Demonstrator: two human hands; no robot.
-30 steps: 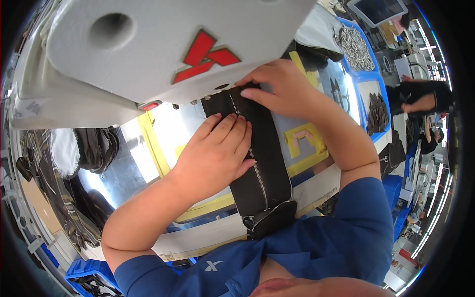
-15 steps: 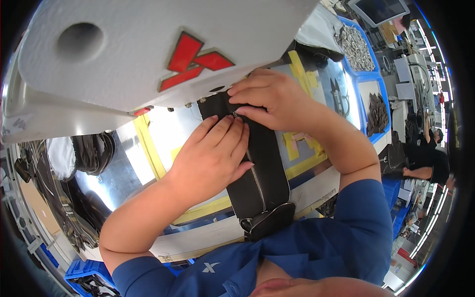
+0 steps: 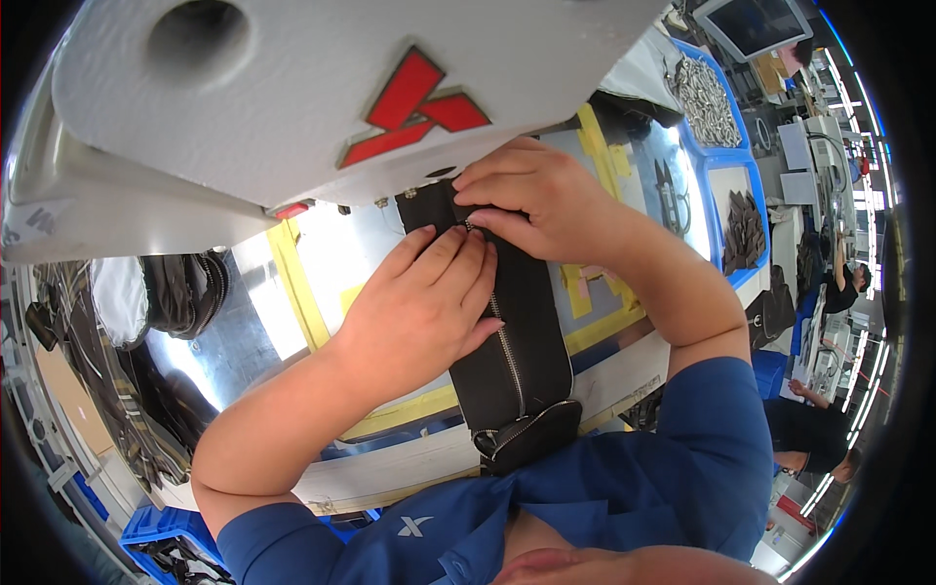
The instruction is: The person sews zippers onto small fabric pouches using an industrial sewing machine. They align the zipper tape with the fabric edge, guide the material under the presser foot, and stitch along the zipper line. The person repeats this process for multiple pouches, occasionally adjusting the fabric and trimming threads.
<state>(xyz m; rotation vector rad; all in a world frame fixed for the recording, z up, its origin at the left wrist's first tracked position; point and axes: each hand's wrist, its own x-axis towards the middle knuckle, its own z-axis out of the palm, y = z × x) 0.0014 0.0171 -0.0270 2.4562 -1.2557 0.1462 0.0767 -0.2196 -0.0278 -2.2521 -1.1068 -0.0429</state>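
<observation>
Here, hands (image 3: 419,307) close together rest on a long black piece (image 3: 534,327) with a silvery zipper (image 3: 510,361).

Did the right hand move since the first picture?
Yes. Against the light-grey machine, the right hand has come slightly toward the person, its thumb now nearer the left hand.

A long black silver-zippered fabric piece (image 3: 535,327) lies slightly aslant across the worktable (image 3: 390,466).

Hands (image 3: 424,307) (image 3: 561,200): 2 | zippered black piece (image 3: 536,322): 1 | grey-white machine (image 3: 292,78): 1 | blue trays (image 3: 720,153), right: 2 | blue crate (image 3: 161,524), near left: 1 | monitor (image 3: 756,24), far right: 1 | co-workers (image 3: 809,429) (image 3: 841,292), right: 2
</observation>
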